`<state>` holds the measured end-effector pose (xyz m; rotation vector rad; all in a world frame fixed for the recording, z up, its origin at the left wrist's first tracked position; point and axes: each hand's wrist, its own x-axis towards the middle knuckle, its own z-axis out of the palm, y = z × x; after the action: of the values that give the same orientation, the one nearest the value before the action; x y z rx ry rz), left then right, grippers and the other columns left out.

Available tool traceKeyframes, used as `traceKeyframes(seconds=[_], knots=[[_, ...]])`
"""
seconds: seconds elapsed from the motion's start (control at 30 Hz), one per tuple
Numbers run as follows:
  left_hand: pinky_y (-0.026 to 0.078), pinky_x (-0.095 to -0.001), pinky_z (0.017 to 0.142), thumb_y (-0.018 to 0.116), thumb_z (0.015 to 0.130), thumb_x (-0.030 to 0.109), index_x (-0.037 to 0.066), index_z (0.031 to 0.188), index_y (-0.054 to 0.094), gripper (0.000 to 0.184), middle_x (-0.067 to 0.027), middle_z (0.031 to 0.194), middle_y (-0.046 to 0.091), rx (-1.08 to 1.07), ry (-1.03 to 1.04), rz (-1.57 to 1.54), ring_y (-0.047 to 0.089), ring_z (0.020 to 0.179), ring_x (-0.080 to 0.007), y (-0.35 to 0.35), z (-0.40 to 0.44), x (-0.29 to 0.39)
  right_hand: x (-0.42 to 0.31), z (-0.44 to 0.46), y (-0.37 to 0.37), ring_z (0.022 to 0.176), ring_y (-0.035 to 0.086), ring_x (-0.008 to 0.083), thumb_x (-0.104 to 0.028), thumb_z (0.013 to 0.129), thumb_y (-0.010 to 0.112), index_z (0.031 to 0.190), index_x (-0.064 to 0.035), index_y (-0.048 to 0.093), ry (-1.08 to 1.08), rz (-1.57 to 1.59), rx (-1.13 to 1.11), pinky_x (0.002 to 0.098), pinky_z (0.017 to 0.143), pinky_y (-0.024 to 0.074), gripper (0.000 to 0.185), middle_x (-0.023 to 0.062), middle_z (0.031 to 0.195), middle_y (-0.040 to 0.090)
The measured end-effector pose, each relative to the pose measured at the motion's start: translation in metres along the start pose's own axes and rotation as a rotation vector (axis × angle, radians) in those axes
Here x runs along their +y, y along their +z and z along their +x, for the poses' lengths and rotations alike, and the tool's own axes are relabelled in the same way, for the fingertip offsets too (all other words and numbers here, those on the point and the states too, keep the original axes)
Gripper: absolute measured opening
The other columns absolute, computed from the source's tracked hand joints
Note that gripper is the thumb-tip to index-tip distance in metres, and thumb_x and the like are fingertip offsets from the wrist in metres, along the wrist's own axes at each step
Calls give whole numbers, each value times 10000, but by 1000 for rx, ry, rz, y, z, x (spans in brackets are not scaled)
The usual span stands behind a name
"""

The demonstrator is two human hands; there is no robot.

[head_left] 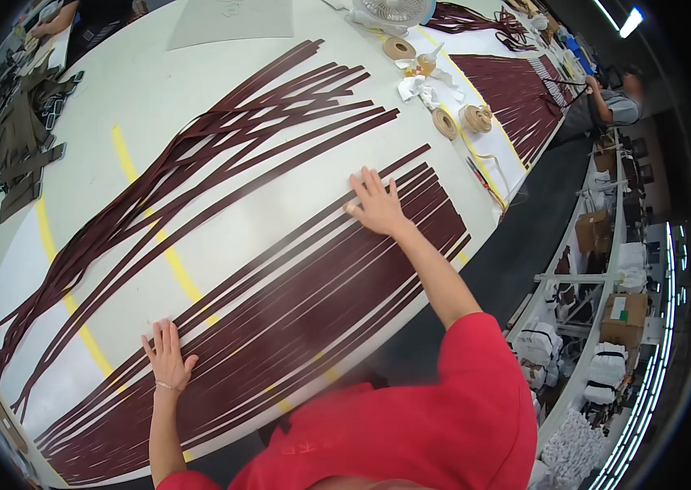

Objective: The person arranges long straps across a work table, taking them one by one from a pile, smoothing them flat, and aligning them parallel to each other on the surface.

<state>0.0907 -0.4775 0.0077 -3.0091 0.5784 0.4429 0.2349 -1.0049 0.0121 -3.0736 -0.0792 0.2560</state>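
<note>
Long dark maroon strips (304, 282) lie side by side along the near edge of the table (296, 204). My left hand (168, 357) rests flat on the upper strips toward their left part, fingers stretched out, a thin bracelet on the wrist. Farther right, my right hand (376, 202) lies with spread fingers over the uppermost strips near their right ends. Neither hand grips anything. Beyond the hands, a looser bundle of maroon strips (174, 163) fans out toward the right and bunches together at the left. What lies under my palms is hidden.
Tape rolls (444, 124), a bottle (425, 63) and a fan (394, 10) stand at the back right. Brown straps (23, 135) with buckles pile up at the left. A person (615, 102) works beside more strips. Shelves (578, 278) with boxes line the right.
</note>
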Motion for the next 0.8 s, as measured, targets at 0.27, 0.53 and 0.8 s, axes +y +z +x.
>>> traceKeyframes(seconds=[0.27, 0.53, 0.8], knots=[[65, -564, 1066, 545, 764, 527, 42, 1378, 276, 827, -95, 1443, 262, 103, -6, -75, 178, 1343, -315, -7, -10, 5, -7, -18, 14, 1361, 136, 324, -515, 869, 404, 1414, -160, 229, 8, -42, -16, 579, 1051, 86, 673, 171, 1471, 147], [36, -573, 1064, 577, 748, 503, 55, 1369, 304, 814, -59, 1449, 266, 144, -28, -78, 150, 1356, -311, 1, -23, -12, -28, -28, 4, 1359, 150, 309, -538, 866, 396, 1410, -196, 244, 40, -35, -39, 584, 1050, 94, 660, 170, 1461, 175], [25, -569, 1064, 603, 727, 481, 82, 1361, 335, 795, -36, 1439, 291, 192, -56, -50, 165, 1354, -307, 9, -42, -33, -48, -30, 3, 1353, 161, 314, -531, 861, 411, 1410, -207, 242, 18, -55, -59, 596, 1043, 101, 659, 162, 1457, 186]])
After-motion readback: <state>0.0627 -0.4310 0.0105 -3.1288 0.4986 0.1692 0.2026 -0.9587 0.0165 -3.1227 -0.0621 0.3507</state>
